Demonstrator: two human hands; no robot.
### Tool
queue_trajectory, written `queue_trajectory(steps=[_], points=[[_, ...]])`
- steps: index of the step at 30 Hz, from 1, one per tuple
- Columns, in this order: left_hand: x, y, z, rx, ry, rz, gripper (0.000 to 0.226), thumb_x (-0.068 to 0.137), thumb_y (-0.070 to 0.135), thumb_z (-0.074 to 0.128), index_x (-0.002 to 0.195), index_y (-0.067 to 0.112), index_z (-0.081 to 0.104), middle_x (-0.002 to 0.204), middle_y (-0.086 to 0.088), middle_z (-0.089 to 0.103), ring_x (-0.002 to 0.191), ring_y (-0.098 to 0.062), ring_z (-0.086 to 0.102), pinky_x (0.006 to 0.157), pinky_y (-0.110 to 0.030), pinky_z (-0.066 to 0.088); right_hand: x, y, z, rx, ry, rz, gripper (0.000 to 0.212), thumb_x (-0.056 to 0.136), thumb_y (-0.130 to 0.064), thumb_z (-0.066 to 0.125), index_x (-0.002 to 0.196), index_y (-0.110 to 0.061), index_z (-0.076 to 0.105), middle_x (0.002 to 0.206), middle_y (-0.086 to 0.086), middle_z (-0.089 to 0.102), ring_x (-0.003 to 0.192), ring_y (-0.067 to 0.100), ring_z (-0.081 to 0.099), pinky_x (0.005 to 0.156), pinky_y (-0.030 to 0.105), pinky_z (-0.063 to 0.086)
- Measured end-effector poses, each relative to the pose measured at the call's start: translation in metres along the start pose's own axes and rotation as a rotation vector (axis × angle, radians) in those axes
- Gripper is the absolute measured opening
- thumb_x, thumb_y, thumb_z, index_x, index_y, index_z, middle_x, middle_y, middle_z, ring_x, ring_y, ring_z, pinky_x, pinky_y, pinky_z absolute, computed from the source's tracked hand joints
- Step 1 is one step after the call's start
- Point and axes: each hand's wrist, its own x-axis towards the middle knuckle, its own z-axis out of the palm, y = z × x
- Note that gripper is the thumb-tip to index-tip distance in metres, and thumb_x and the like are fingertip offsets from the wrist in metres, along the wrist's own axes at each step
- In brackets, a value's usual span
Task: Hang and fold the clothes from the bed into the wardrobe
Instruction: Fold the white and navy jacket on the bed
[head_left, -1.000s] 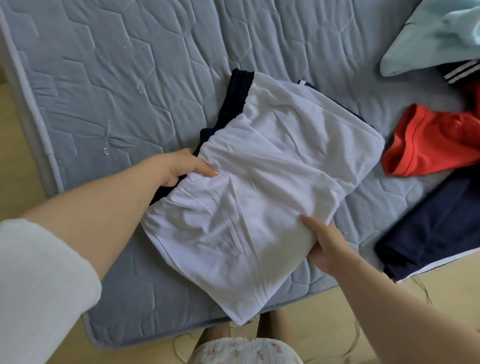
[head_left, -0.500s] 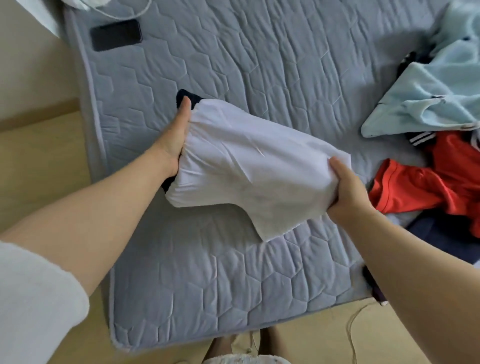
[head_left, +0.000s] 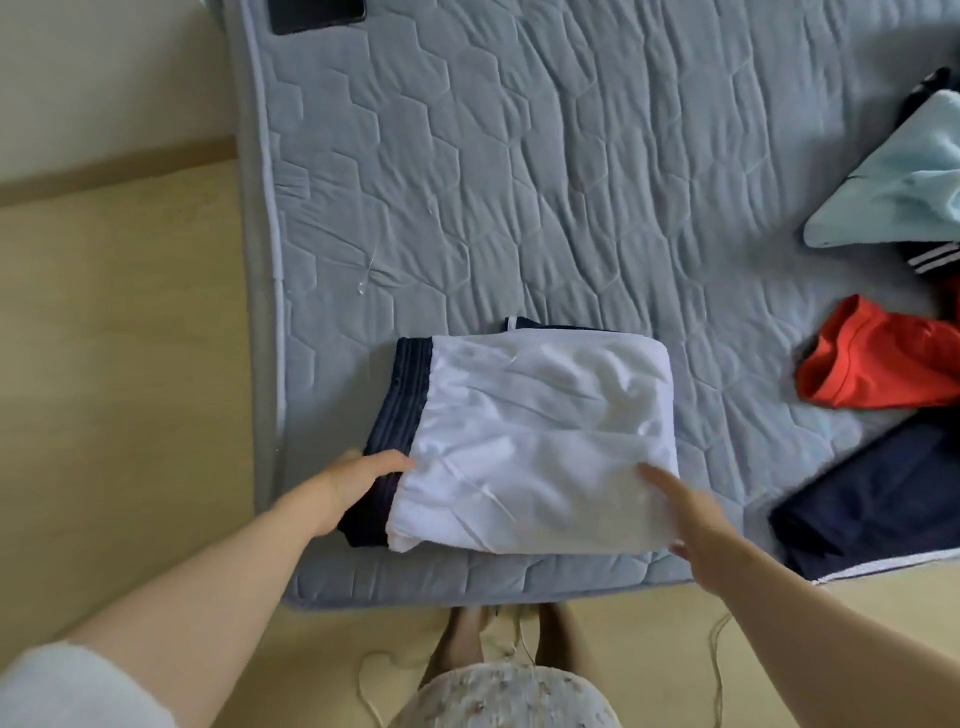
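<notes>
A folded white garment with a navy ribbed band (head_left: 535, 441) lies flat near the front edge of the grey quilted mattress (head_left: 519, 182). My left hand (head_left: 358, 478) rests with straight fingers on the navy band at the garment's left side. My right hand (head_left: 685, 509) lies flat with fingers extended on the garment's front right corner. Neither hand grips the cloth.
Unfolded clothes lie at the right: a pale blue piece (head_left: 904, 192), an orange-red piece (head_left: 878, 364) and a navy piece (head_left: 872, 499) at the mattress edge. A dark phone (head_left: 317, 15) lies at the far left corner. Wooden floor (head_left: 119, 364) surrounds the mattress.
The white garment, held up in both hands half a second ago, now lies folded on the mattress. Both hands have let go and rest flat on it.
</notes>
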Motion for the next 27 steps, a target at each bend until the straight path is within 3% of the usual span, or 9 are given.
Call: queue_trajectory(steps=[2, 6, 8, 11, 15, 20, 23, 26, 27], points=[[0.006, -0.032, 0.005, 0.105, -0.028, -0.069, 0.069, 0.068, 0.039, 0.076, 0.124, 0.012, 0.044, 0.114, -0.006, 0.054, 0.102, -0.021, 0.053, 0.079, -0.028, 0.045, 0.005, 0.018, 0.003, -0.083, -0.012, 0.035, 0.039, 0.079, -0.044, 0.067, 0.099, -0.014, 0.051, 0.091, 0.003, 0.057, 0.08, 0.02, 0.053, 0.07, 0.03, 0.04], [0.016, -0.054, 0.013, 0.157, -0.076, -0.052, 0.064, 0.077, 0.024, 0.074, 0.132, 0.013, 0.042, 0.112, 0.002, 0.054, 0.1, -0.016, 0.052, 0.076, -0.023, 0.042, 0.015, 0.022, 0.011, -0.148, -0.006, -0.074, 0.038, 0.082, -0.034, 0.067, 0.11, -0.012, 0.054, 0.087, 0.0, 0.057, 0.074, 0.015, 0.052, 0.059, 0.026, 0.036], [0.024, -0.05, 0.017, 0.066, -0.006, 0.031, 0.075, 0.075, 0.032, 0.075, 0.137, 0.019, 0.035, 0.123, 0.005, 0.049, 0.109, -0.019, 0.05, 0.088, -0.029, 0.042, 0.022, 0.011, 0.016, -0.125, 0.027, -0.173, 0.044, 0.083, -0.029, 0.068, 0.116, -0.006, 0.052, 0.096, 0.007, 0.057, 0.074, 0.017, 0.053, 0.059, 0.027, 0.039], [0.032, -0.034, 0.024, -0.19, 0.14, 0.148, 0.068, 0.075, 0.039, 0.074, 0.132, 0.025, 0.04, 0.124, 0.001, 0.054, 0.104, -0.023, 0.055, 0.095, -0.041, 0.046, 0.029, -0.007, 0.024, -0.05, 0.073, -0.274, 0.042, 0.082, -0.024, 0.069, 0.116, -0.006, 0.052, 0.098, 0.008, 0.057, 0.075, 0.019, 0.055, 0.061, 0.028, 0.043], [0.033, -0.037, 0.029, -0.051, 0.085, 0.055, 0.033, 0.077, 0.029, 0.073, 0.101, 0.019, 0.052, 0.092, 0.008, 0.054, 0.081, -0.008, 0.051, 0.066, -0.024, 0.041, 0.029, -0.012, 0.033, -0.179, 0.074, -0.279, 0.018, 0.085, -0.013, 0.064, 0.1, -0.008, 0.057, 0.074, 0.001, 0.054, 0.063, 0.015, 0.051, 0.052, 0.025, 0.039], [0.028, -0.079, 0.025, -0.027, 0.161, -0.088, 0.011, 0.075, 0.013, 0.067, 0.079, 0.017, 0.057, 0.084, -0.003, 0.059, 0.073, -0.015, 0.053, 0.058, -0.026, 0.04, 0.021, 0.001, 0.037, -0.344, -0.012, -0.096, 0.009, 0.082, -0.008, 0.063, 0.076, -0.005, 0.057, 0.064, 0.008, 0.052, 0.056, 0.021, 0.048, 0.051, 0.026, 0.038], [0.039, -0.097, 0.025, 0.01, 0.224, -0.115, 0.035, 0.071, 0.026, 0.074, 0.102, 0.013, 0.06, 0.107, -0.01, 0.059, 0.095, -0.026, 0.058, 0.081, -0.036, 0.05, 0.029, 0.004, 0.041, -0.399, 0.03, -0.066, 0.014, 0.081, -0.013, 0.065, 0.086, -0.001, 0.059, 0.067, 0.011, 0.052, 0.057, 0.022, 0.047, 0.052, 0.027, 0.038], [0.052, -0.096, 0.033, 0.107, 0.432, -0.088, 0.07, 0.061, 0.051, 0.078, 0.116, 0.022, 0.045, 0.124, -0.007, 0.04, 0.112, -0.03, 0.047, 0.083, -0.036, 0.042, 0.044, 0.005, 0.05, -0.363, 0.075, -0.156, 0.054, 0.076, -0.032, 0.073, 0.122, -0.012, 0.053, 0.115, 0.012, 0.053, 0.098, 0.031, 0.055, 0.083, 0.04, 0.05], [0.054, -0.093, 0.036, 0.039, 0.48, -0.068, 0.075, 0.058, 0.053, 0.079, 0.115, 0.022, 0.043, 0.125, -0.007, 0.041, 0.111, -0.03, 0.048, 0.083, -0.037, 0.042, 0.046, 0.004, 0.053, -0.315, 0.075, -0.179, 0.062, 0.073, -0.034, 0.075, 0.126, -0.015, 0.048, 0.122, 0.01, 0.051, 0.105, 0.032, 0.055, 0.084, 0.042, 0.051]])
